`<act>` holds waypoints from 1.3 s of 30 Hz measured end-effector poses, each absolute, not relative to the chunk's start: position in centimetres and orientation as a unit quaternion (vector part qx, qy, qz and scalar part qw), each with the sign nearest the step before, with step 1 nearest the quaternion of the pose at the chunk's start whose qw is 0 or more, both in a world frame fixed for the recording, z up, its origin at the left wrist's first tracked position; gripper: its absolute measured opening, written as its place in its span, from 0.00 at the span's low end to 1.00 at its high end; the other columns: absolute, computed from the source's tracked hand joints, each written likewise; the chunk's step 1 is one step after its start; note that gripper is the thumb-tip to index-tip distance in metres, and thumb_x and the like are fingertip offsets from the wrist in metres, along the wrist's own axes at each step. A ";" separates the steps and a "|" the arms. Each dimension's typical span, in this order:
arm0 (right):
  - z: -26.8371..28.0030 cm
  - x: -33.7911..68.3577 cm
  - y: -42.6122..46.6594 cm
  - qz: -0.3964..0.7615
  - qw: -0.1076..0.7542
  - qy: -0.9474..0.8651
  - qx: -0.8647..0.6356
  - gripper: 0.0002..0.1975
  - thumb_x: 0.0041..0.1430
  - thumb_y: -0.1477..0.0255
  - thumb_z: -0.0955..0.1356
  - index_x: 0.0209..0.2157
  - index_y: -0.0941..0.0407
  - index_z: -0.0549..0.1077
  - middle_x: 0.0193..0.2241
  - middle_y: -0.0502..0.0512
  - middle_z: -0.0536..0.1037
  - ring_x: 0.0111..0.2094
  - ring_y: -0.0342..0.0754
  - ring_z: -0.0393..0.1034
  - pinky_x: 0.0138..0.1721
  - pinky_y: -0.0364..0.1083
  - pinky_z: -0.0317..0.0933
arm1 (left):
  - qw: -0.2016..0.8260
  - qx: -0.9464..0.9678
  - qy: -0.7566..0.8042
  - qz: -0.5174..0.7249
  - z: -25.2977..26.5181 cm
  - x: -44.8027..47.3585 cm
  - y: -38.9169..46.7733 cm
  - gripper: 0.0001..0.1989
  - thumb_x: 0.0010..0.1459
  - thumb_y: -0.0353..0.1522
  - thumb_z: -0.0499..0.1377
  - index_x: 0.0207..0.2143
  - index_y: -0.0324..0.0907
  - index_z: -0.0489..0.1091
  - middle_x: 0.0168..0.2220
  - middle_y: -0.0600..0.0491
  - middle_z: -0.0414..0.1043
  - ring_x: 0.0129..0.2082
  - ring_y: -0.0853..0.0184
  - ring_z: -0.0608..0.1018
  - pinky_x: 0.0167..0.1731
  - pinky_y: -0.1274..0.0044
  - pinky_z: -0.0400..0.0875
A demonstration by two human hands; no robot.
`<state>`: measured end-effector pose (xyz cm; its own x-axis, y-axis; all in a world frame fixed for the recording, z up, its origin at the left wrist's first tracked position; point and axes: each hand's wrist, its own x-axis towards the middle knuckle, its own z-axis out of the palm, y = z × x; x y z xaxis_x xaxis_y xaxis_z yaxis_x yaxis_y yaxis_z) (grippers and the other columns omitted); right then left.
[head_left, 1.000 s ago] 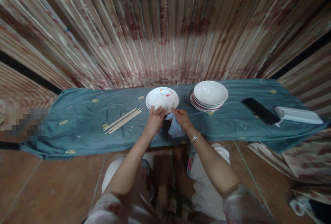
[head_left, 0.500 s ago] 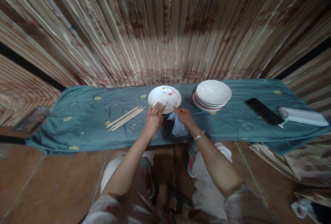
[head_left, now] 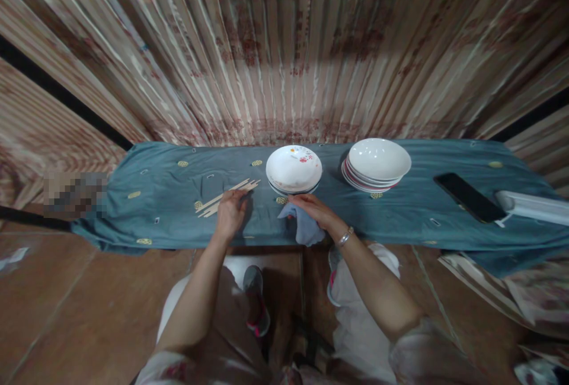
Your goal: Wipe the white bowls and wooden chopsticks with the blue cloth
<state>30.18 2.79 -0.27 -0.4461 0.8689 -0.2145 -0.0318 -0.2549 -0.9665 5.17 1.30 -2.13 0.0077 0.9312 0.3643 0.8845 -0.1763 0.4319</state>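
My left hand is over several light wooden chopsticks, its fingers curled onto the middle of the bundle. The chopsticks lie slantwise on the cloth, and part of them is hidden under that hand. My right hand pinches a light blue cloth, which hangs down toward the table's front edge. Just beyond the right hand stands a small stack of white plates, the top one with a floral pattern. No hand touches that stack.
Right of the plates is a stack of white bowls, some red-rimmed. A black phone and a white device lie at the right. Teal patterned fabric covers the narrow table, with a striped curtain behind.
My left hand has left the plate and moved left onto the chopsticks. My right hand has drawn back slightly from the plate rim, still with the cloth. The view has shifted left.
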 end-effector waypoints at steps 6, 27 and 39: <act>-0.8 29.1 3.1 0.678 0.337 -0.513 -0.404 0.19 0.46 0.55 0.70 0.25 0.59 0.75 0.20 0.49 0.74 0.23 0.42 0.66 0.27 0.42 0.56 | 0.012 0.681 0.688 0.251 -2.9 1.3 0.7 0.19 0.51 0.29 0.52 0.45 0.39 0.73 0.40 0.45 0.74 0.44 0.56 0.72 0.46 0.67 0.68; -0.9 29.0 2.8 0.720 0.338 -0.478 -0.373 0.16 0.47 0.63 0.71 0.39 0.55 0.76 0.36 0.50 0.78 0.38 0.46 0.70 0.41 0.45 0.62 | -0.035 0.688 0.715 0.114 -3.4 0.7 1.4 0.15 0.58 0.32 0.49 0.39 0.38 0.74 0.36 0.43 0.73 0.39 0.57 0.73 0.43 0.70 0.66; -1.3 28.5 2.4 0.783 0.354 -0.390 -0.331 0.25 0.35 0.78 0.73 0.41 0.51 0.75 0.31 0.45 0.77 0.30 0.41 0.68 0.32 0.40 0.59 | -0.051 0.696 0.708 0.109 -3.8 0.6 1.3 0.16 0.50 0.26 0.50 0.38 0.38 0.74 0.36 0.44 0.74 0.39 0.57 0.73 0.43 0.70 0.66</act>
